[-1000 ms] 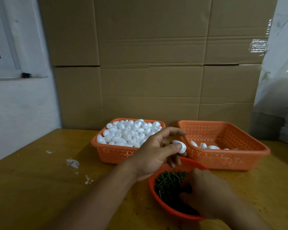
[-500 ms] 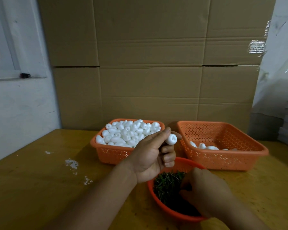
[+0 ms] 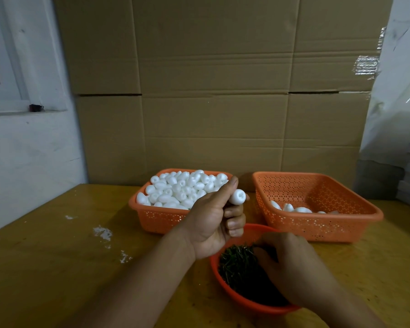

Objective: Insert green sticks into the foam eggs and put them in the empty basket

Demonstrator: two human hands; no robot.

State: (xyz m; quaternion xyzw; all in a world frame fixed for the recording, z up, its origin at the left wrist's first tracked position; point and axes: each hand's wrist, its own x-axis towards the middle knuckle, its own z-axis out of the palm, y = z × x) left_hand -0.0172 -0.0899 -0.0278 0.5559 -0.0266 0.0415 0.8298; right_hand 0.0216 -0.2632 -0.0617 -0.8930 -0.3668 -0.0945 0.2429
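head view: left hand [image 3: 213, 223] grips a foam egg [image 3: 237, 197], dimpled end facing right, above the right hand [image 3: 291, 263] whose fingers dig, hidden, among green sticks [image 3: 237, 261].

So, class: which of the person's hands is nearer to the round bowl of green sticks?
Right. The right hand reaches into the round bowl among the green sticks; the left hand holds a foam egg above its far rim.

Two orange baskets [image 3: 317, 230], one red bowl [image 3: 251, 304], two hands [image 3: 213, 223] — eggs [image 3: 182, 188] perhaps dozens.
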